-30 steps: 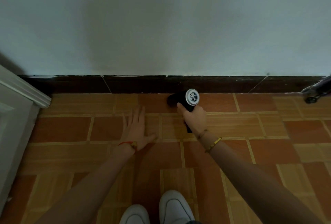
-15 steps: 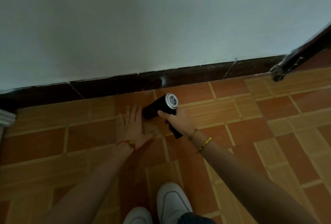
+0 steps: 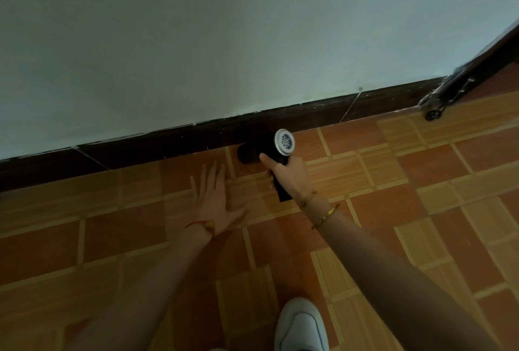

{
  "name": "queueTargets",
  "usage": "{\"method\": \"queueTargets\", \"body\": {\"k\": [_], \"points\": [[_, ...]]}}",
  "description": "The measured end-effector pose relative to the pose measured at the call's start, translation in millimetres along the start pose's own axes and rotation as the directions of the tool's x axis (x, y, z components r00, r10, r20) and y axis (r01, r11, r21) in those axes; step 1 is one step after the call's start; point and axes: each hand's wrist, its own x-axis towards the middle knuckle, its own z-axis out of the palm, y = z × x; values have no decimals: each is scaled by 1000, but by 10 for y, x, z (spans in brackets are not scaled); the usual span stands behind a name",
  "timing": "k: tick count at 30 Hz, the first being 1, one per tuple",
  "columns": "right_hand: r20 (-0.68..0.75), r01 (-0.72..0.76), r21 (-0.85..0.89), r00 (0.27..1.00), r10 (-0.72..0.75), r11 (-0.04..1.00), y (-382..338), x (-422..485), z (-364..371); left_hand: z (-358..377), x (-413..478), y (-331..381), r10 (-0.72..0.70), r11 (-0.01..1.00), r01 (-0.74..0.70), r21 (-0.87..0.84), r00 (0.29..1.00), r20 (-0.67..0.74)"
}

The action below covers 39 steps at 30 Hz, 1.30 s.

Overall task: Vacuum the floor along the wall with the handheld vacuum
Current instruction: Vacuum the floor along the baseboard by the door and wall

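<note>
The black handheld vacuum with a silver grilled rear end lies low on the tiled floor, its dark nozzle pointing left along the dark skirting board at the foot of the pale wall. My right hand grips its handle, forefinger stretched along the body. My left hand rests flat on the floor just left of the vacuum, fingers spread, holding nothing.
A dark frame with a small wheel stands on the floor at the far right by the wall. My white shoe is at the bottom edge. Orange and tan tiles stretch to both sides.
The vacuum has moved back close against the skirting board. The view has swung further to the right and tilted; the white door frame at the left is out of sight.
</note>
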Motion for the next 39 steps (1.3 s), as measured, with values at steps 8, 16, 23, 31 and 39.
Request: {"method": "queueTargets", "body": {"k": [8, 16, 23, 31, 39], "points": [[-60, 40, -56, 997, -43, 998, 34, 50, -40, 82, 117, 179, 75, 997, -75, 13, 997, -16], [-77, 33, -68, 996, -38, 997, 54, 124, -336, 151, 284, 365, 161, 987, -161, -17, 987, -5], [-142, 27, -60, 989, -35, 998, 48, 123, -437, 148, 341, 505, 212, 977, -211, -9, 977, 31], [-251, 26, -99, 967, -50, 995, 63, 161, -605, 83, 373, 670, 286, 956, -290, 51, 955, 76], [-235, 28, -153, 970, -64, 988, 58, 139, -735, 5, 386, 811, 340, 930, -353, 103, 932, 126]]}}
